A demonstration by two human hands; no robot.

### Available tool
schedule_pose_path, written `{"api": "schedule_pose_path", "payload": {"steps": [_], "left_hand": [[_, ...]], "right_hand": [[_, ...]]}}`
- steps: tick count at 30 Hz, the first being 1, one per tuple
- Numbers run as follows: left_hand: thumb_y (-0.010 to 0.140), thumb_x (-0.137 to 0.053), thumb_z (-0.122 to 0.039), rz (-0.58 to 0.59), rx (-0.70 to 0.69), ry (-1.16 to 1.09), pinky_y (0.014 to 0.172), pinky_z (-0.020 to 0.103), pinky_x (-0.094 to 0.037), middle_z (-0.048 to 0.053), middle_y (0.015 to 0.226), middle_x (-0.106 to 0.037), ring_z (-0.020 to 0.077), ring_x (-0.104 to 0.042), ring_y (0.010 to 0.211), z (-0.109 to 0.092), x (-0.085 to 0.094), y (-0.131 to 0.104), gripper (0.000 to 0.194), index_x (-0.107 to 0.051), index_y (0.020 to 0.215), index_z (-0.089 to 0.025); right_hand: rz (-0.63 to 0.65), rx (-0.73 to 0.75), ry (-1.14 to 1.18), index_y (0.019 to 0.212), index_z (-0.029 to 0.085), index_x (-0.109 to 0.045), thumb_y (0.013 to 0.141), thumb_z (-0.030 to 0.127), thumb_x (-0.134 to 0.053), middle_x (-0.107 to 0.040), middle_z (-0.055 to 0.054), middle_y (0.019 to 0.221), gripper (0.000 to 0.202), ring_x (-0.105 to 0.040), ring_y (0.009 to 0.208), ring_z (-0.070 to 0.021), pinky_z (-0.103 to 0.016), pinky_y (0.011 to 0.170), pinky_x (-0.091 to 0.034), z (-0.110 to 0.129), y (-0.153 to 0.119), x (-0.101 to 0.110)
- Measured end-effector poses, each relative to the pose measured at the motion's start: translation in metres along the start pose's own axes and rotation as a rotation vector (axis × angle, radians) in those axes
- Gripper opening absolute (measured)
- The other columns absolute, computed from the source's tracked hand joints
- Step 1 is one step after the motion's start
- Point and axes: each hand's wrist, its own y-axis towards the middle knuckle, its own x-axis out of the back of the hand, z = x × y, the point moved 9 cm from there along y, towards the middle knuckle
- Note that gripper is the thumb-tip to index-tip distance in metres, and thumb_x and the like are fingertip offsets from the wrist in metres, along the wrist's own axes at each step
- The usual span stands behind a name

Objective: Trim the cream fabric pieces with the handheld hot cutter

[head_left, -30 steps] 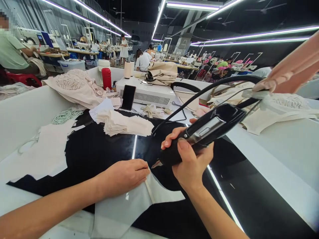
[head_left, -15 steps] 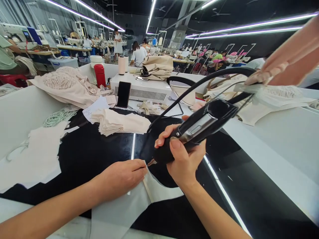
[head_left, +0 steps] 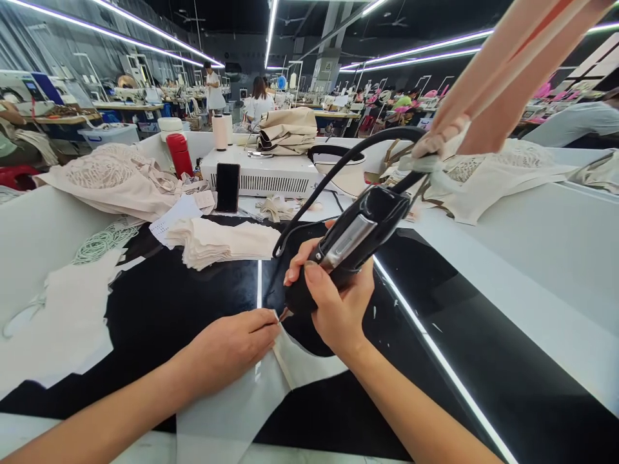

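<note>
My right hand point(head_left: 341, 316) is wrapped round a black corded hand tool point(head_left: 347, 241) with a silver panel and a small copper-coloured tip. That tip points down to the left and sits at the corner of a white fabric piece point(head_left: 227, 419). Thumb and fingers of my left hand point(head_left: 227, 351) pinch this same corner, very close to the tip. A narrow cream strip point(head_left: 283, 366) runs along the fabric below my fingertips. Whether the tip touches the cloth is too small to tell. A pale pink cloth band point(head_left: 478, 90) is tied round the tool's cord end.
Behind my hands lies a stack of cream fabric pieces point(head_left: 227, 241), with a phone point(head_left: 227, 187) beyond it. More cream fabric point(head_left: 72, 309) and mint-green cord point(head_left: 104, 243) lie left. A white vented box point(head_left: 261, 177) and red bottle point(head_left: 178, 154) stand at the back.
The view has turned slightly right, so the background sits further left. The tool and my right hand appear a little further left; both hands keep their grips, with the tip at the fabric corner.
</note>
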Motion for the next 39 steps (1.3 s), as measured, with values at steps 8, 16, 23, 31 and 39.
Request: {"api": "schedule_pose_path", "payload": {"steps": [8, 16, 23, 31, 39], "left_hand": [[0.107, -0.042, -0.014, 0.071, 0.112, -0.157, 0.089, 0.026, -0.063, 0.008, 0.127, -0.068, 0.0179, -0.073, 0.103, 0.01, -0.003, -0.004, 0.024, -0.062, 0.119, -0.018], [0.106, -0.044, -0.013, 0.101, 0.138, -0.201, 0.088, 0.027, -0.063, 0.008, 0.13, -0.066, 0.0193, -0.072, 0.106, 0.011, -0.003, -0.006, 0.023, -0.061, 0.12, -0.019], [0.106, -0.042, -0.013, 0.048, 0.112, -0.198, 0.085, 0.025, -0.063, 0.009, 0.127, -0.067, 0.0175, -0.073, 0.1, 0.011, 0.001, -0.004, 0.024, -0.062, 0.118, -0.018], [0.109, -0.041, -0.016, 0.038, 0.076, -0.167, 0.091, 0.029, -0.064, 0.01, 0.127, -0.068, 0.0197, -0.072, 0.111, 0.01, 0.003, -0.005, 0.024, -0.064, 0.117, -0.016], [0.11, -0.045, -0.021, -0.023, 0.012, -0.131, 0.097, 0.035, -0.062, 0.01, 0.114, -0.07, 0.022, -0.068, 0.112, -0.002, 0.011, 0.007, 0.022, -0.064, 0.117, -0.013]], "right_hand": [[0.007, 0.001, 0.036, 0.105, 0.027, -0.052, 0.085, 0.019, -0.072, -0.065, 0.008, 0.08, 0.03, -0.061, 0.057, -0.0101, -0.026, 0.052, -0.056, 0.007, -0.002, 0.006], [0.001, 0.0, 0.006, 0.106, 0.028, -0.05, 0.085, 0.023, -0.071, -0.064, 0.008, 0.077, 0.03, -0.06, 0.056, -0.0111, -0.028, 0.052, -0.056, 0.01, -0.005, 0.007], [0.007, -0.002, -0.007, 0.107, 0.028, -0.05, 0.085, 0.025, -0.073, -0.064, 0.007, 0.08, 0.031, -0.061, 0.056, -0.0109, -0.027, 0.052, -0.057, 0.008, -0.008, 0.005], [-0.006, -0.012, -0.01, 0.104, 0.027, -0.052, 0.086, 0.023, -0.073, -0.065, 0.007, 0.081, 0.028, -0.061, 0.057, -0.0104, -0.027, 0.053, -0.057, 0.013, -0.006, 0.01], [-0.023, 0.005, -0.015, 0.108, 0.028, -0.055, 0.086, 0.032, -0.08, -0.065, 0.006, 0.082, 0.034, -0.062, 0.057, -0.0115, -0.028, 0.052, -0.056, 0.026, -0.008, 0.026]]}}
